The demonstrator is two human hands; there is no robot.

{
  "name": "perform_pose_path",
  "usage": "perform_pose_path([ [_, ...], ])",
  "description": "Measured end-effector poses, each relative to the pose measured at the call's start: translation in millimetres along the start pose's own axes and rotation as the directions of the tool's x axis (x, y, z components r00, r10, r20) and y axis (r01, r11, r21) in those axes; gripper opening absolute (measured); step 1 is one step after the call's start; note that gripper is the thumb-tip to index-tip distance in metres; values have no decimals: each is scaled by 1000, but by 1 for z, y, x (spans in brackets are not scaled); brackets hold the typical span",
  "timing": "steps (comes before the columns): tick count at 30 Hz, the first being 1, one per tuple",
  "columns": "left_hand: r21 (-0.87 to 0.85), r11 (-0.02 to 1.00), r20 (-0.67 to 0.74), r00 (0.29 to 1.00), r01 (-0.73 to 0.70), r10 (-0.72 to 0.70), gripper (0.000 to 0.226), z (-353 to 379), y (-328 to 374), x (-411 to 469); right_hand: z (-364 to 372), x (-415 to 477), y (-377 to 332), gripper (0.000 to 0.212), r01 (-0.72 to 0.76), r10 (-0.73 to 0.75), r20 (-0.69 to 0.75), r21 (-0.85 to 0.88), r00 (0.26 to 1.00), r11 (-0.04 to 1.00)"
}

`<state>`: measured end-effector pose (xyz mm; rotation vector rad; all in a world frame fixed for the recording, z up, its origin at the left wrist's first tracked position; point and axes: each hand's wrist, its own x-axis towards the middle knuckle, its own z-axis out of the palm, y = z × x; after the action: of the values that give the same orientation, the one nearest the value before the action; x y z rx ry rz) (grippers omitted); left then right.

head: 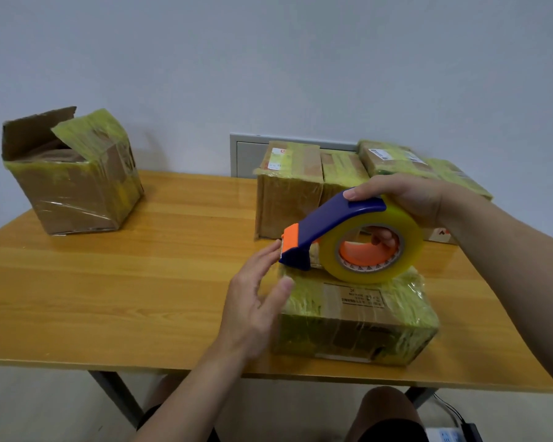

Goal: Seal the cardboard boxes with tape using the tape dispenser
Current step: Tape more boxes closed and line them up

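wooden table [125, 282]: right hand [406, 199] grips the tape dispenser [326, 224] atop the near box [364, 320], left hand [256, 301] straight-fingered at its cutter; far left of that box, an open-flapped box [71, 186] looks unsealed.

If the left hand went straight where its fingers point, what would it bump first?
Probably the tape dispenser: the left hand aims at its orange front end, just ahead. Depth is hard to judge from one view.
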<state>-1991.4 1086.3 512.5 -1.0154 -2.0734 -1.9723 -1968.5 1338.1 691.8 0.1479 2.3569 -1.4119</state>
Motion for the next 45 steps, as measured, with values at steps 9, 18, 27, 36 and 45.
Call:
perform_pose_path([
  [9, 619, 785, 159, 974, 28, -160, 119, 5, 24, -4, 3, -2, -1, 73, 4, -3, -22, 22, 1000, 1000],
  [18, 677, 734, 245, 956, -52, -159, 97, -4, 20, 3, 3, -10, -11, 32, -39, 39, 34, -22, 999, 999],
  [27, 806, 584, 273, 935, -93, -227, 121, -9, 21, 7, -19, -41, -13, 47, -125, 124, -55, -27, 991, 992],
  [36, 883, 428, 353, 873, -193, -337, 123, -23, 39, 32, -12, -53, 17, 35, -46, 46, -135, 1, 990, 999],
  [45, 778, 516, 595, 682, -358, -425, 150, -3, 46, 86, -8, -37, 5, 36, -64, 54, -100, -99, 994, 993],
])
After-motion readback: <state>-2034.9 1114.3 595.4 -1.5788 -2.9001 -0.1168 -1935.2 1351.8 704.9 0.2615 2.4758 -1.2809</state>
